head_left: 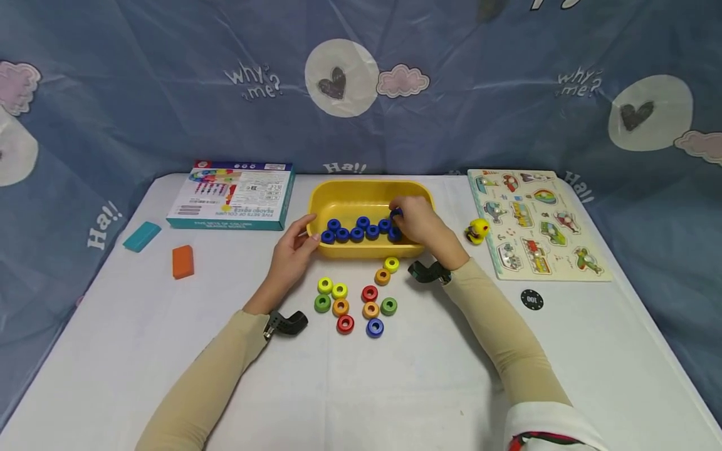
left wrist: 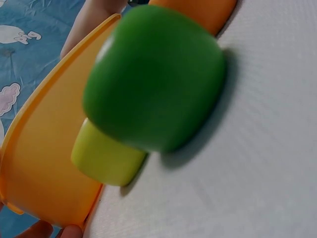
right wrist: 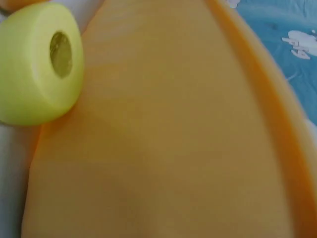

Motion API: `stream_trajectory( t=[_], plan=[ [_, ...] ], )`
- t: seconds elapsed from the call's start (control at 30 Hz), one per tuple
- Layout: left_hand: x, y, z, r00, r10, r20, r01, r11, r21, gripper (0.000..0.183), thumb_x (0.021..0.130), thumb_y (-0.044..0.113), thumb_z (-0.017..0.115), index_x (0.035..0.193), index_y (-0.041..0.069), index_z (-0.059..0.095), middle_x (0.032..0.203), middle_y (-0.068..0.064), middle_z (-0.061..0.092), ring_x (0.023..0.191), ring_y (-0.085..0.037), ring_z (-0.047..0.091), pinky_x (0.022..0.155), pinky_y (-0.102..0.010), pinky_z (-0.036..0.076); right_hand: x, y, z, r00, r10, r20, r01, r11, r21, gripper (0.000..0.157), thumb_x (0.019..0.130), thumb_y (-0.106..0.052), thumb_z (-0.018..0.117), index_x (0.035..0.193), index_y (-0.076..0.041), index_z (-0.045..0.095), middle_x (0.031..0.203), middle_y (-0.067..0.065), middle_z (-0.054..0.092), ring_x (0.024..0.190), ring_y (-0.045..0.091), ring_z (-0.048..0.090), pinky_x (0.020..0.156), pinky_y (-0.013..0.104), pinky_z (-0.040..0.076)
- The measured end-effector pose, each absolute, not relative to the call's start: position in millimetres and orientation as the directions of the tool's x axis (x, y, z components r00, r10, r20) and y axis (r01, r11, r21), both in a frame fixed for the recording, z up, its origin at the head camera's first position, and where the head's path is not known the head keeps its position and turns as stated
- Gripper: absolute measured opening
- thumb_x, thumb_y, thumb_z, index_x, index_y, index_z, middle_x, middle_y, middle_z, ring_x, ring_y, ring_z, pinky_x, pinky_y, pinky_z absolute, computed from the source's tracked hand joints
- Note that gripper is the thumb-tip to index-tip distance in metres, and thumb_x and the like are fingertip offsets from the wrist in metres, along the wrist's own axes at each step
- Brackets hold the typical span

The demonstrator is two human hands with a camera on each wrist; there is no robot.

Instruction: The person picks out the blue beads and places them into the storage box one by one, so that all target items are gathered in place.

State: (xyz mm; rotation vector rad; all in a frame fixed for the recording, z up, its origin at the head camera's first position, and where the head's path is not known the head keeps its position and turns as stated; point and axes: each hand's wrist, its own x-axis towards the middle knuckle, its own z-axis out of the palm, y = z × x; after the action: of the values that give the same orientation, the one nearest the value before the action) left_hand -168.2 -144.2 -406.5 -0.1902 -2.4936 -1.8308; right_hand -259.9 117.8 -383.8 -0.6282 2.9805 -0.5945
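Note:
A yellow plastic bin (head_left: 366, 252) stands at the back middle of the table, with several blue ring beads (head_left: 357, 234) along its near side. My left hand (head_left: 289, 258) holds the bin's left end, its fingers and thumb at the rim; some fingertips (left wrist: 40, 229) show low in the left wrist view. Inside the bin's right end, my right hand (head_left: 422, 224) pinches a blue bead (head_left: 397, 212), which the fingers partly hide. The right wrist view shows the bin's outer wall (right wrist: 163, 119) but not the fingers.
Loose beads lie before the bin, among them a green bead (head_left: 322, 304), red bead (head_left: 345, 324) and yellow bead (head_left: 392, 264). At left are a box (head_left: 231, 195), a teal block (head_left: 142, 237) and an orange block (head_left: 183, 262); at right, a duck toy (head_left: 477, 231), puzzle board (head_left: 541, 225) and black chip (head_left: 532, 299).

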Motion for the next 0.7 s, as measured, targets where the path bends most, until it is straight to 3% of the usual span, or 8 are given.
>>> stream_trajectory(
  t=[0.23,0.43,0.57,0.7],
  plan=[
    [-168,-145,-406,-0.992,0.065,0.112,0.126,0.29,0.949,0.047,0.1,0.013,0.05,0.146,0.004,0.041,0.154,-0.015,0.037,0.131,-0.035,0.049,0.107,-0.044,0.046,-264,115,-385,-0.913,-0.409,-0.001,-0.379,0.847,-0.373,0.029,0.092,0.0,0.054,0.119,-0.001,0.066,0.117,0.017,0.069,0.106,0.029,0.065,0.095,0.042,0.054],
    [-169,-146,-407,-0.992,0.066,0.111,0.126,0.292,0.948,0.047,0.101,0.013,0.05,0.146,0.004,0.04,0.155,-0.013,0.036,0.132,-0.034,0.048,0.107,-0.043,0.046,-264,115,-385,-0.909,-0.417,0.018,-0.393,0.841,-0.371,0.029,0.092,-0.001,0.055,0.119,-0.002,0.066,0.118,0.017,0.068,0.107,0.03,0.065,0.095,0.043,0.054],
    [-169,-145,-408,-0.993,0.069,0.099,0.115,0.291,0.95,0.048,0.101,0.014,0.051,0.146,0.005,0.041,0.154,-0.013,0.037,0.132,-0.033,0.049,0.105,-0.04,0.048,-256,118,-383,-0.878,-0.462,0.124,-0.472,0.792,-0.388,0.028,0.093,-0.005,0.058,0.12,-0.003,0.066,0.116,0.015,0.069,0.096,0.026,0.067,0.087,0.039,0.057],
    [-168,-145,-408,-0.992,0.075,0.102,0.12,0.292,0.949,0.048,0.101,0.014,0.051,0.146,0.005,0.041,0.154,-0.014,0.037,0.131,-0.033,0.05,0.106,-0.041,0.047,-225,116,-367,-0.757,-0.573,0.314,-0.652,0.631,-0.421,0.023,0.091,-0.008,0.063,0.113,-0.004,0.068,0.108,0.013,0.07,0.082,0.022,0.065,0.076,0.035,0.056]
  ],
)
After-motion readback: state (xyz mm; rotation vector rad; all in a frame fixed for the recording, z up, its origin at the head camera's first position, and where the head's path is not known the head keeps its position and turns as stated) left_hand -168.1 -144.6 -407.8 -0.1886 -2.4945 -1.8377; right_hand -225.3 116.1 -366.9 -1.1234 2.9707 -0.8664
